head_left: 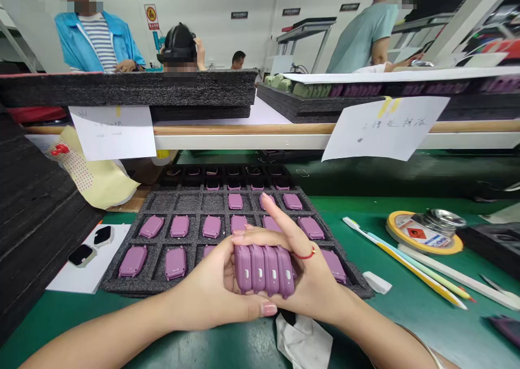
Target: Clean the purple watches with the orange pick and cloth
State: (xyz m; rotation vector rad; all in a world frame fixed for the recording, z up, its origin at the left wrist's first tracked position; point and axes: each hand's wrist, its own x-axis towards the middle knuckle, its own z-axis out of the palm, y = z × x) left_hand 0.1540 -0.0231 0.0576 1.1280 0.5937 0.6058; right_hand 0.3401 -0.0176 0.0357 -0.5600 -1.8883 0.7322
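Note:
Both of my hands clasp a row of several purple watch cases [266, 271], which stand on edge side by side with their small silver side buttons toward me. My left hand [207, 287] wraps the left end, its thumb along the underside. Around the right end and over the top curls my right hand [303, 260], with one finger pointing up and a red string on the wrist. Right behind them lies a black foam tray [156, 290] whose compartments hold more purple watch cases [175, 262]; my hands hide some of these.
Left of the tray, two watches [82, 255] rest on white paper. To the right are toothbrushes [406, 266], a yellow tape roll [424, 233] and a white strip. A crumpled white cloth [303, 342] lies below my hands. A shelf [244, 141] crosses behind; several people are beyond it.

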